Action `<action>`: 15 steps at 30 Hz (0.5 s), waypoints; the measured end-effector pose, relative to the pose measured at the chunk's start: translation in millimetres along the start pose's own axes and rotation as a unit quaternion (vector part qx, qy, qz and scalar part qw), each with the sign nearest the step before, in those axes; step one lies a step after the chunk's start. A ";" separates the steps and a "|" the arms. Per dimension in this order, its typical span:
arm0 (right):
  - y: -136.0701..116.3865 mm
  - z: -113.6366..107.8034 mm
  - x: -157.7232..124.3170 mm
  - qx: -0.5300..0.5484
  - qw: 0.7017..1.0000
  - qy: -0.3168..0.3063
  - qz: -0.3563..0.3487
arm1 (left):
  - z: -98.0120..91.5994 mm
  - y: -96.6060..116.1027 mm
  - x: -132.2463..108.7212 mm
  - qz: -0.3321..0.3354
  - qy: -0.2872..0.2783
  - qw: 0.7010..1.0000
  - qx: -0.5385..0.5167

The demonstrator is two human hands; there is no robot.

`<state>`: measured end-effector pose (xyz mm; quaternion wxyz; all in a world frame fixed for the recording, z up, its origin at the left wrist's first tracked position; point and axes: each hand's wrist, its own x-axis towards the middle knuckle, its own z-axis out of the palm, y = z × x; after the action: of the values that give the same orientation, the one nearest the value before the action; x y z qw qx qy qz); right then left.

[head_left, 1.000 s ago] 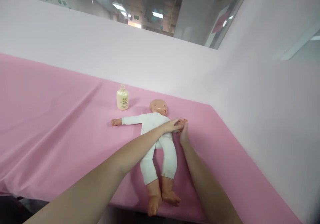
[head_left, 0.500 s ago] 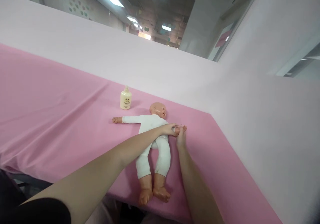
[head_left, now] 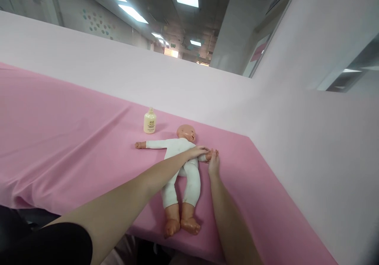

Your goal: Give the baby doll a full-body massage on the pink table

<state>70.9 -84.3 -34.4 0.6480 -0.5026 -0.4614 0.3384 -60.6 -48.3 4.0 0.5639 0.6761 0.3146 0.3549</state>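
A baby doll (head_left: 177,150) in a white suit lies face up, its head toward the wall and its bare feet toward me. Reaching across its belly, my left hand (head_left: 197,151) rests at the doll's forearm on the right side, fingers stretched over it. My right hand (head_left: 213,163) is closed round that arm's small hand from the right side. The doll's other arm stretches out to the left, untouched. Behind that arm a cream-coloured bottle (head_left: 149,123) stands upright.
A pink sheet (head_left: 89,139) covers the table, with folds at the left. A white wall (head_left: 118,64) rises along the back and right, with a window (head_left: 166,20) above it.
My left hand has loosened from the doll's wrist, its fingers now straighter over the arm. More of the white sleeve shows. The camera view has tilted up slightly.
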 end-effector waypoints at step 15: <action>-9.1 -2.9 -4.2 0.001 0.999 0.024 0.035 | -4.2 -0.8 3.7 0.020 0.011 0.996 -0.084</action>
<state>71.9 -91.4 -26.9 0.6470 -0.5260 -0.4276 0.3491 -62.1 -42.9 4.1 0.6079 0.6284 0.2766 0.3989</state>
